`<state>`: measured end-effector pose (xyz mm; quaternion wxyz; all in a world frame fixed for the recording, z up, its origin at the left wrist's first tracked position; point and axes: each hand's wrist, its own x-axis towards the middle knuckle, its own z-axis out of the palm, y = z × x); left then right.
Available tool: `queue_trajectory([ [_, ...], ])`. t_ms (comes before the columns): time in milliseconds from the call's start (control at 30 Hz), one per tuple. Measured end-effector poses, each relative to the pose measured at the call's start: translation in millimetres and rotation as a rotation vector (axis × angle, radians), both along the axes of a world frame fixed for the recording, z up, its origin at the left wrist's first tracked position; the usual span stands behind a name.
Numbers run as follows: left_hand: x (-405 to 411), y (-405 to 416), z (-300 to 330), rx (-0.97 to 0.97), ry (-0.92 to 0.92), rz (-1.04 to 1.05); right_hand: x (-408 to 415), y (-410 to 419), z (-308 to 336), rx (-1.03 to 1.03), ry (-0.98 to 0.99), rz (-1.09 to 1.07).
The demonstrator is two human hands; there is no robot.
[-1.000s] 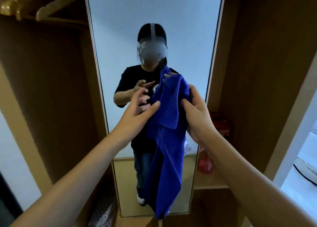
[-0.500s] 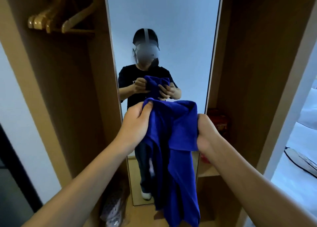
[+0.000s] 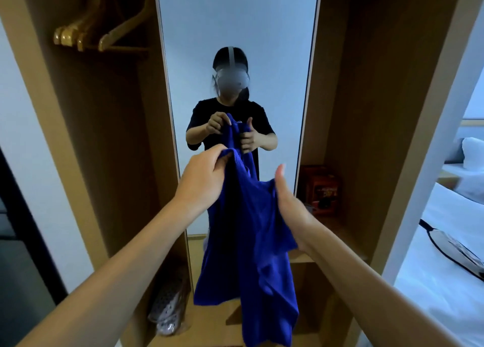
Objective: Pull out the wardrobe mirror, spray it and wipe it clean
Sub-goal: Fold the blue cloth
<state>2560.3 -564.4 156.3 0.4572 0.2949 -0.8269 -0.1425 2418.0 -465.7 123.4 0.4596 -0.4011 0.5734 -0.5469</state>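
Both hands, left hand (image 3: 203, 179) and right hand (image 3: 289, 202), pinching blue cloth (image 3: 251, 231) before mirror (image 3: 235, 45); box (image 3: 320, 189) print perhaps unreadable.

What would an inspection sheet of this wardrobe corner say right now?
Surface: mirror stands upright between wardrobe compartments.
Job's things: blue cloth hangs in front of the mirror; no spray bottle seen.
Clutter: wooden hangers upper left; red box on right shelf; slippers at bottom.
Hands: left hand and right hand both grip the cloth.
Cables: nothing seen.
Surroundings: bed at right.
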Motion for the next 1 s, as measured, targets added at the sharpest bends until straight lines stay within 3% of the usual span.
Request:
queue_trajectory([
  [100, 3.3, -3.0, -3.4, -0.019, -0.038, 0.191, -0.1, 6.2, -4.6, -0.07, 0.156, 0.033],
  [233, 22.6, -16.2, -8.5, 0.058, 0.035, 0.301, -11.7, 10.0, -11.3, -0.13, 0.046, -0.133],
  [300, 24.4, -16.7, -7.7, 0.195, 0.296, 0.209, -16.9, 7.5, -14.9, -0.139, -0.13, -0.244],
  [367, 23.4, -12.5, 1.1, 0.539, 0.708, 0.052, -26.0, 4.9, -14.9, -0.135, -0.316, -0.325],
  [433, 28.2, -7.0, 8.9, 0.786, 0.943, -0.095, -36.0, 3.1, -8.6, -0.127, -0.458, -0.328],
  [500, 38.0, -5.8, 6.8, 0.854, 0.843, -0.151, -43.1, 1.6, 1.9, -0.133, -0.534, -0.274],
  [633, 62.0, -13.0, -34.5, 0.864, 0.238, -0.234, -51.1, -9.6, 22.5, -0.22, -0.533, -0.148],
  [733, 67.2, -12.6, -67.9, 0.953, -0.024, -0.253, -46.9, -15.6, 36.9, -0.253, -0.471, -0.044],
  [833, 55.9, -9.1, -83.4, 1.06, -0.118, -0.217, -36.2, -20.1, 55.3, -0.326, -0.304, 0.005],
  [900, 50.2, -9.3, -79.0, 1.033, -0.101, -0.185, -25.4, -22.2, 69.1, -0.389, -0.181, 0.025],
  [1000, 45.4, -12.0, -60.0, 0.933, -0.024, -0.348, -10.4, -25.8, 78.4, -0.362, -0.063, 0.105],
])
